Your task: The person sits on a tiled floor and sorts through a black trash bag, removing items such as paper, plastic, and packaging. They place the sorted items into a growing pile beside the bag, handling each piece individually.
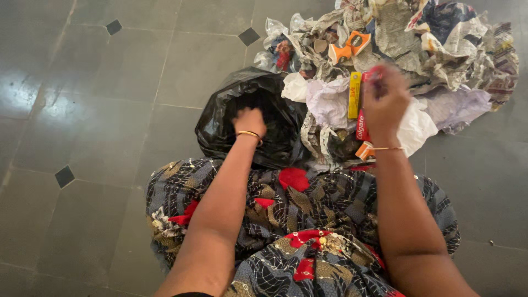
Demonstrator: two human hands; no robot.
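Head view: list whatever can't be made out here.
- Black bag: inside is dark; left hand covers its opening.
- Right hand: motion-blurred, so its grip on the red box is unclear.
- Paper pile: cut off by the top edge.
- Left-hand fingers: hidden in the bag.

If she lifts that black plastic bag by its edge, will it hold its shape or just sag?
The black plastic bag will probably sag: its thin, glossy film is already crumpled and slumped on the floor. It looks light and perhaps slippery. Its mouth likely collapses unless the left hand at its rim holds it open.
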